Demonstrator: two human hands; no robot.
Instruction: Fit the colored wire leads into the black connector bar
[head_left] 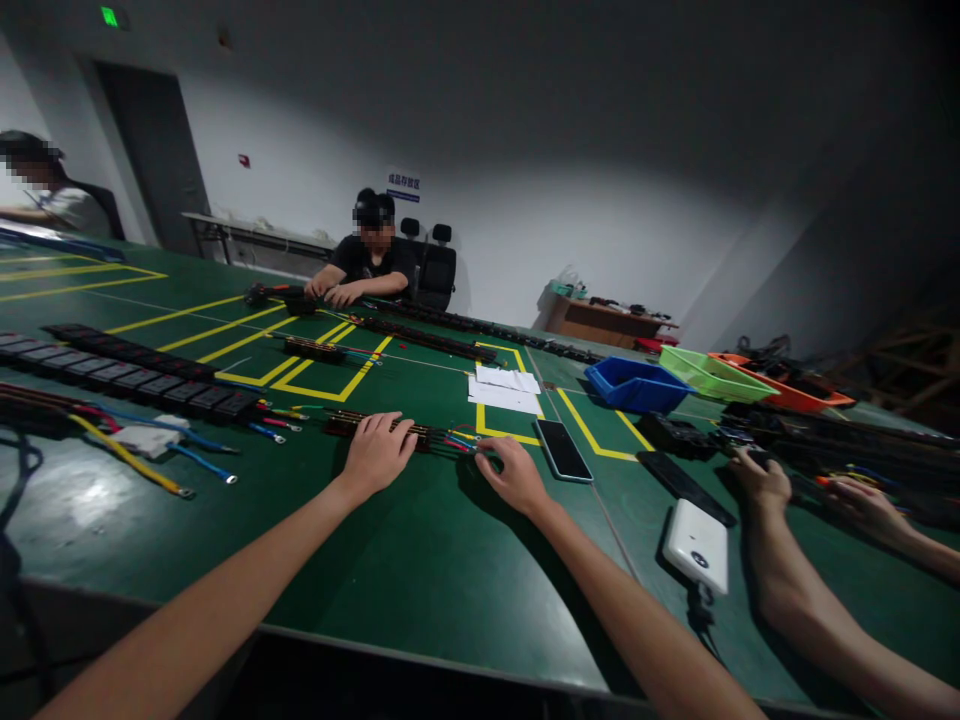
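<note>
My left hand [379, 452] lies over a dark wired block [341, 424] with gold-coloured stripes, its fingers bent down onto the block's top and near side. Coloured wires [459, 439], among them red and blue, come out of the block's right end. At their tips, my right hand [513, 474] is closed in a pinch, thumb and forefinger together. More wires with metal ring ends [279, 437] lie left of the block. Part of the block is hidden beneath my left hand.
A phone [564, 449] and white papers [504, 388] lie right of the block. Long black segmented strips [135, 372] and thick cables [135, 455] are at left. A blue bin [637, 385] stands at right, near a white power bank [697, 545] and a co-worker's hands [765, 480]. Another person sits opposite.
</note>
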